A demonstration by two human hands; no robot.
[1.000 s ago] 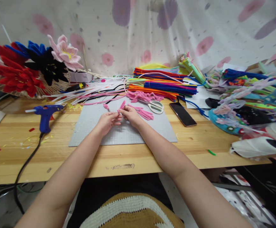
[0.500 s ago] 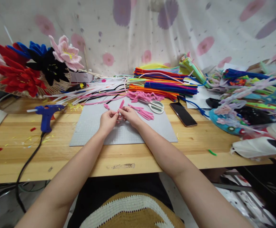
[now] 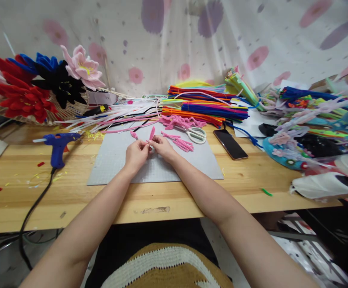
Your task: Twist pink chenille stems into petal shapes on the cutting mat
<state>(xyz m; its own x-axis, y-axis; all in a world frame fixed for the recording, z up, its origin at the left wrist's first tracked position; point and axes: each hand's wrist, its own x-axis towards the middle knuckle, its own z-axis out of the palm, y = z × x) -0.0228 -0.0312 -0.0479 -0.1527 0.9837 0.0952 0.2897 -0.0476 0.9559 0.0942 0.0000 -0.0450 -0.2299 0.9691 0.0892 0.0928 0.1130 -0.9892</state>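
My left hand [image 3: 136, 154] and my right hand [image 3: 162, 146] meet over the grey cutting mat [image 3: 111, 160], fingertips pinched together on a bent pink pipe cleaner piece [image 3: 151, 134] that sticks up between them. Its other end [image 3: 134, 135] shows to the left of my fingers. A small pile of folded pink pipe cleaner pieces [image 3: 182, 143] lies just right of my right hand. White-handled scissors [image 3: 196, 135] rest beyond that pile.
A blue glue gun [image 3: 58, 143] with a black cord stands left of the mat. A phone [image 3: 231, 144] lies to the right. Stacks of coloured pipe cleaners [image 3: 207, 106] fill the back. A basket of fuzzy flowers [image 3: 39, 88] stands far left; craft clutter [image 3: 306, 132] crowds the right.
My left hand has closed in on my right so the fingertips now meet on the pink piece. Otherwise the scene is the same.
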